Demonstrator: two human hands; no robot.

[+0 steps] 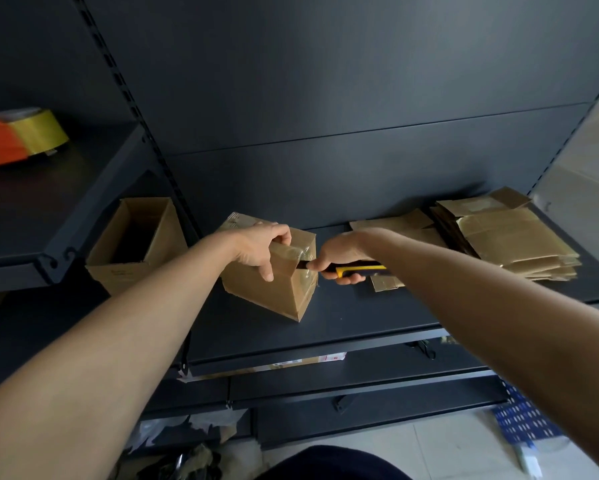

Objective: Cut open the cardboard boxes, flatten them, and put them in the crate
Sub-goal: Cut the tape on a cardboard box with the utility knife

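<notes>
A small taped cardboard box (273,289) stands tilted on the dark shelf (343,317). My left hand (261,245) grips its top edge, fingers curled over the tape. My right hand (339,254) grips a yellow and black utility knife (360,270) whose tip meets the box's taped upper right edge. The blade itself is hidden. An open, empty cardboard box (135,244) stands to the left. A stack of flattened boxes (505,240) lies at the right of the shelf.
A roll of yellowish tape on an orange dispenser (24,136) sits on the upper left shelf. A cardboard scrap (386,283) lies under my right wrist. A blue perforated crate (523,420) shows on the floor, low right. Lower shelves hold flat cardboard and scraps.
</notes>
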